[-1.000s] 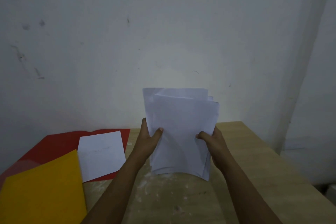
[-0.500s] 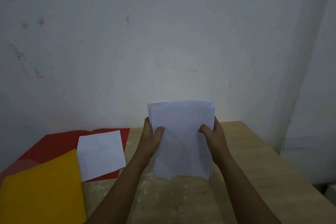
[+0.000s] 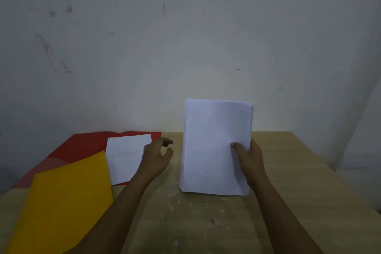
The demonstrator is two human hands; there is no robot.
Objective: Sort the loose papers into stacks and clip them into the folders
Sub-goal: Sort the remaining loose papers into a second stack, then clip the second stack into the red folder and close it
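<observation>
A squared stack of white papers (image 3: 212,146) stands on its lower edge on the wooden table (image 3: 299,181), tilted back. My right hand (image 3: 248,156) grips its right edge, thumb on the front sheet. My left hand (image 3: 157,155) hovers just left of the stack, apart from it, fingers loosely curled and holding nothing. A single white sheet (image 3: 125,156) lies on an open red folder (image 3: 82,145) at the back left. A yellow folder (image 3: 61,206) lies in front of it, overlapping the red one.
A plain grey wall (image 3: 185,47) rises right behind the table. The table's right edge (image 3: 334,173) drops off to the floor. Bare wood shows in front of the paper stack and between my forearms.
My left hand has let go of the stack's left edge and moved left. The sheets, fanned a second ago, are now squared, and my right hand alone holds them.
</observation>
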